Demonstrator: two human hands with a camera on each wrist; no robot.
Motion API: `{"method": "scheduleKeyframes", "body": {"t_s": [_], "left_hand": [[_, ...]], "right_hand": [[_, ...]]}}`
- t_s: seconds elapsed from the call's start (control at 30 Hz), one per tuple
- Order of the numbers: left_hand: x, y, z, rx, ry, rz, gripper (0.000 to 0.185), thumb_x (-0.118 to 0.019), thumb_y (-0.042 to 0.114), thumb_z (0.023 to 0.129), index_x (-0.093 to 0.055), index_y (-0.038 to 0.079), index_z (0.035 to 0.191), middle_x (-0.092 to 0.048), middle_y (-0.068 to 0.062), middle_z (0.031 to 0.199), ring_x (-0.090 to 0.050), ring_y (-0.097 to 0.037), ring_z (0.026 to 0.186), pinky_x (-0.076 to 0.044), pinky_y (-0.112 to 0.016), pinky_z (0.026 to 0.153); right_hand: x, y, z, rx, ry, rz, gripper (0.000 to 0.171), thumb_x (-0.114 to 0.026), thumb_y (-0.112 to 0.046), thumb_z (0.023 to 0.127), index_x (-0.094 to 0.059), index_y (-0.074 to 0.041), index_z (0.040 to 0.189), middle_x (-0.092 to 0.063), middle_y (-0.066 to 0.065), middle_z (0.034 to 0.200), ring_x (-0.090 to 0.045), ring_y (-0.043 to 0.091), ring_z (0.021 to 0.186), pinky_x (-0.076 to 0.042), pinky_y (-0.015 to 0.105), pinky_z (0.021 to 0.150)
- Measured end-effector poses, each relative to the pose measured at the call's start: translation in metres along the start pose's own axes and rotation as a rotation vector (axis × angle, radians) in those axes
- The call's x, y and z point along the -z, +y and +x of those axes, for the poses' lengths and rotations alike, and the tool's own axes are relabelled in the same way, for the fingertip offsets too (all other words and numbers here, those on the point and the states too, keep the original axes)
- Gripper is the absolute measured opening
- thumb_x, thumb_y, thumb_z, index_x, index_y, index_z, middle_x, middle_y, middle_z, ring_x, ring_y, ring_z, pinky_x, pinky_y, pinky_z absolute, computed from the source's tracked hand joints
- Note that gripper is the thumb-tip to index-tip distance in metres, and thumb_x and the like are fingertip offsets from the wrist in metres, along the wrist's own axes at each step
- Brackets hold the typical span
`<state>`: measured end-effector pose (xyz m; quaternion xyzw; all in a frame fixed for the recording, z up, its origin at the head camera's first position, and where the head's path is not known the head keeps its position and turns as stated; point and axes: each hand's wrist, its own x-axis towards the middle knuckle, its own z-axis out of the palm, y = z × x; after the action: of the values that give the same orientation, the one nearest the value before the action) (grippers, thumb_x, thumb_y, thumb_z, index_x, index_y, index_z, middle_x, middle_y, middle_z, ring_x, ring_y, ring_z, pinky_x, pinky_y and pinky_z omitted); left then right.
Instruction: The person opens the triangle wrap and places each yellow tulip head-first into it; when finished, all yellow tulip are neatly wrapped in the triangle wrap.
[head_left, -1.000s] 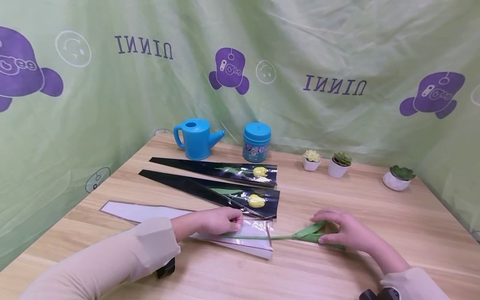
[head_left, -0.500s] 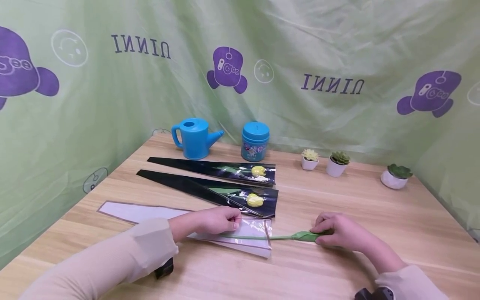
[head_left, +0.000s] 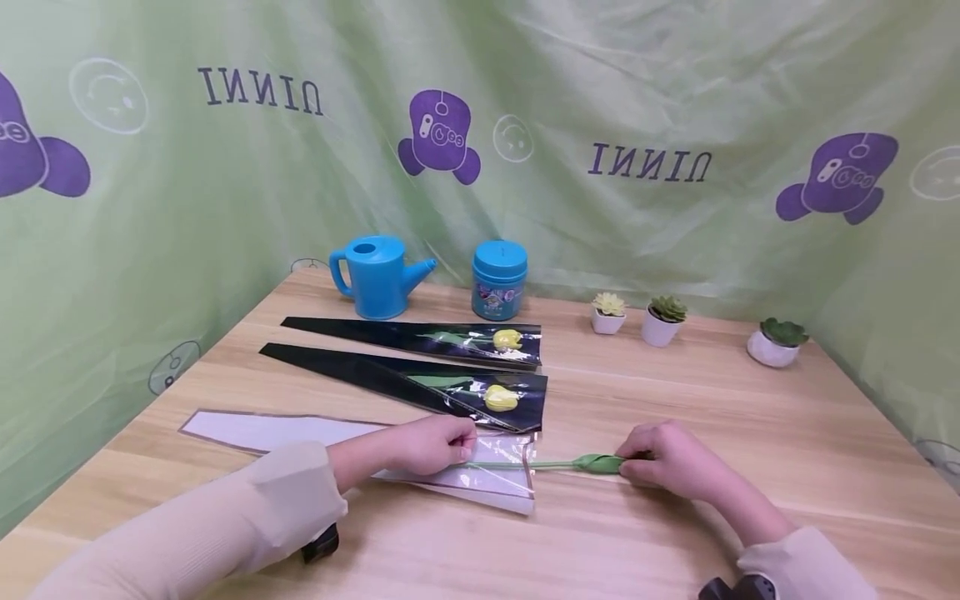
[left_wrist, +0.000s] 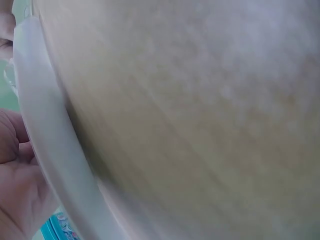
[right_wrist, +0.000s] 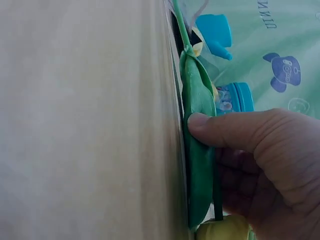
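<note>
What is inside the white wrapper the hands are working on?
A thin green stem runs in through the open end of the white wrapper. The left hand covers where it goes deeper. Its leaves stay outside, under the right hand.

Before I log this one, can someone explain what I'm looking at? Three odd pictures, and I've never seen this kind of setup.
There is no machine here: a person works with two bare hands and wears three cameras. The wide picture comes from a camera on the head, looking down at a wooden table. The two blurry close-ups come from cameras strapped to each wrist, so they mostly show tabletop and part of a hand.

The left hand pinches the open end of a white flower sleeve. The right hand grips an artificial tulip by its folded leaves; the stem reaches into the sleeve's mouth, and the right wrist view shows the yellow bloom by the palm.

Behind lie two black sleeves, each with a yellow tulip inside, then a blue watering can, a blue jar and three small potted succulents.
</note>
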<state>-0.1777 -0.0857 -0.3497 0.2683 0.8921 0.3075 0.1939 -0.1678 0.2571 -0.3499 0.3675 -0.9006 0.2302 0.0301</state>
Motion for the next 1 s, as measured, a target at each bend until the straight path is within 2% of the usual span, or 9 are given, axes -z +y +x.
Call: {"method": "scheduleKeyframes", "body": {"t_s": [0.2,0.33,0.5,0.73,1.0], "left_hand": [[0.002,0.002,-0.001,-0.027,0.05,0.083,0.016,-0.053,0.003,0.09,-0.049,0.011,0.077,-0.043,0.001,0.07,-0.045,-0.014,0.069,-0.035,-0.027,0.065],[0.003,0.004,-0.003,-0.032,0.08,0.1,0.016,-0.053,0.001,0.089,-0.049,0.01,0.077,-0.043,0.0,0.069,-0.045,-0.014,0.068,-0.035,-0.028,0.065],[0.003,0.008,-0.003,-0.054,0.101,0.127,0.017,-0.054,0.002,0.09,-0.048,0.01,0.076,-0.042,0.001,0.067,-0.044,-0.014,0.066,-0.035,-0.027,0.064],[0.002,0.008,-0.002,-0.086,0.131,0.143,0.018,-0.053,0.001,0.089,-0.047,0.011,0.075,-0.042,0.002,0.066,-0.044,-0.014,0.066,-0.036,-0.026,0.064],[0.0,0.009,-0.002,-0.097,0.129,0.143,0.018,-0.053,0.0,0.088,-0.047,0.011,0.075,-0.043,0.002,0.067,-0.045,-0.013,0.067,-0.037,-0.027,0.065]], "right_hand": [[0.002,-0.016,-0.002,-0.175,-0.017,0.044,0.005,-0.071,-0.014,0.079,-0.069,-0.015,0.084,-0.063,-0.011,0.076,-0.051,-0.003,0.068,-0.044,0.021,0.061],[0.002,-0.028,-0.002,-0.224,-0.003,0.053,0.005,-0.071,-0.014,0.08,-0.069,-0.017,0.084,-0.062,-0.012,0.076,-0.05,-0.003,0.068,-0.044,0.021,0.061],[-0.001,-0.039,-0.002,-0.226,0.032,0.058,0.006,-0.07,-0.011,0.08,-0.07,-0.015,0.084,-0.063,-0.01,0.077,-0.049,-0.003,0.067,-0.044,0.02,0.06],[-0.006,-0.048,0.004,-0.163,0.037,0.05,0.006,-0.067,-0.009,0.082,-0.071,-0.011,0.087,-0.064,-0.007,0.08,-0.05,-0.002,0.069,-0.044,0.021,0.06],[-0.013,-0.056,0.016,-0.19,0.028,0.064,0.004,-0.068,-0.011,0.082,-0.07,-0.013,0.085,-0.062,-0.009,0.077,-0.048,-0.001,0.067,-0.043,0.021,0.059]]}}
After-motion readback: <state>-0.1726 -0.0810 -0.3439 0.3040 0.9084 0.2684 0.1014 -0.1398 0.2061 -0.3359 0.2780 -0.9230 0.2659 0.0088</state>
